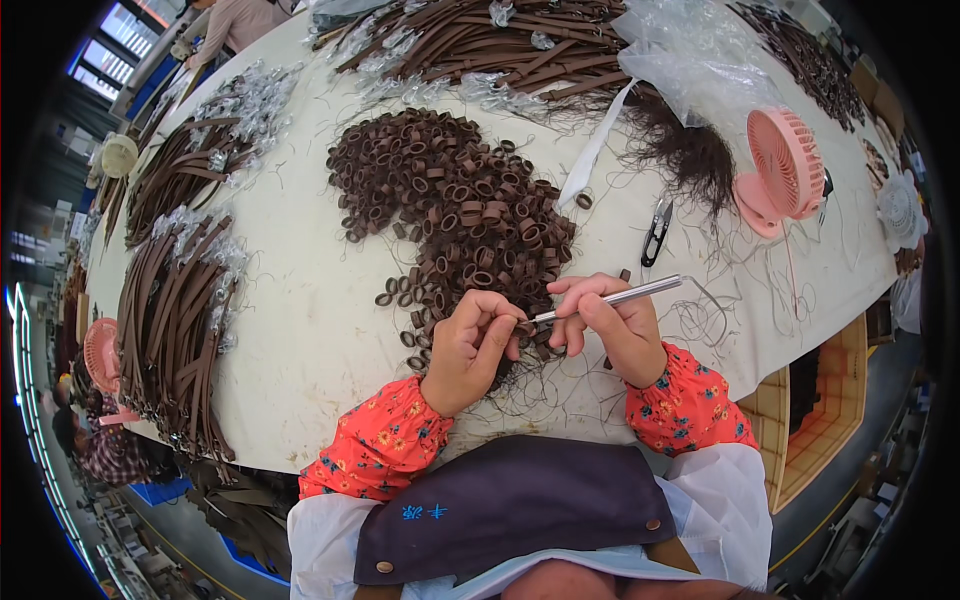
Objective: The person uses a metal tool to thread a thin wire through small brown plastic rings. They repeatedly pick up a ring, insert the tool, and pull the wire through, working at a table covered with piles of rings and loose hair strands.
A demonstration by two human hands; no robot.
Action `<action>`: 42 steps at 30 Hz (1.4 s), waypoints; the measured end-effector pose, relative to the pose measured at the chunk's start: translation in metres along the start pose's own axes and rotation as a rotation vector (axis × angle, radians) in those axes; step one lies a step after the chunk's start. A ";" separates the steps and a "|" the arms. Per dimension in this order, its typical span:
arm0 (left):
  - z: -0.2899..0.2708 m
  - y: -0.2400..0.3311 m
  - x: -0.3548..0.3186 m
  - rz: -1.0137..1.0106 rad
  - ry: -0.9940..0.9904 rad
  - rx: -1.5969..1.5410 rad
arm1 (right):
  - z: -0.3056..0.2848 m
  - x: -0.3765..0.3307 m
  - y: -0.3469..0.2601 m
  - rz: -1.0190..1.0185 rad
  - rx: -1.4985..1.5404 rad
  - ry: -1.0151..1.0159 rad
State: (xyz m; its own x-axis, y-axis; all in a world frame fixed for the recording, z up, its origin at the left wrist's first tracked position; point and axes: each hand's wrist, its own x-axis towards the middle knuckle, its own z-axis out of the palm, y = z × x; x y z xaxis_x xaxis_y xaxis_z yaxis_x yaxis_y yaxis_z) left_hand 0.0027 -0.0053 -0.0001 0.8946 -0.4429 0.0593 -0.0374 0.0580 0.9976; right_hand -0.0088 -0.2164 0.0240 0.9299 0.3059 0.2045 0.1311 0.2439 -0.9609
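My left hand [472, 350] is closed in a pinch at the near edge of a heap of small brown strap loops [480, 225]. Its fingertips hold a brown loop, mostly hidden by the fingers. Across from it, my right hand [617, 325] grips a slim silver pen-shaped tool [640, 291], from whose back end a thin grey cord bends away. The tool's tip points left and meets the loop at my left fingertips. Beyond my right hand lie black-handled thread snips [656, 232].
Bundles of brown straps [180, 310] partly wrapped in clear plastic line the left; more straps [500, 45] fill the far side. A pink fan [783, 165] stands at right, near a dark thread tangle [685, 150]. Loose threads litter the white tabletop [300, 400]. A yellowish crate [825, 415] sits below right.
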 end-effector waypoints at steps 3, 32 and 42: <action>0.001 0.000 0.000 0.001 0.003 -0.009 | 0.000 0.000 0.000 -0.010 -0.016 -0.006; 0.004 0.003 0.005 -0.104 -0.031 -0.333 | 0.007 0.006 0.006 -0.487 -0.794 0.053; 0.002 -0.003 0.004 -0.087 0.036 -0.213 | 0.011 -0.006 0.003 -0.022 -0.070 0.171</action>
State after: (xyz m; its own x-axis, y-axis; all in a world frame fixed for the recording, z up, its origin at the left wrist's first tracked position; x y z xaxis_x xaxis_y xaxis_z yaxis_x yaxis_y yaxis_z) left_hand 0.0050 -0.0092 -0.0032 0.9056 -0.4229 -0.0314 0.1319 0.2105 0.9687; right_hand -0.0172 -0.2076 0.0219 0.9705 0.1392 0.1966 0.1701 0.1823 -0.9684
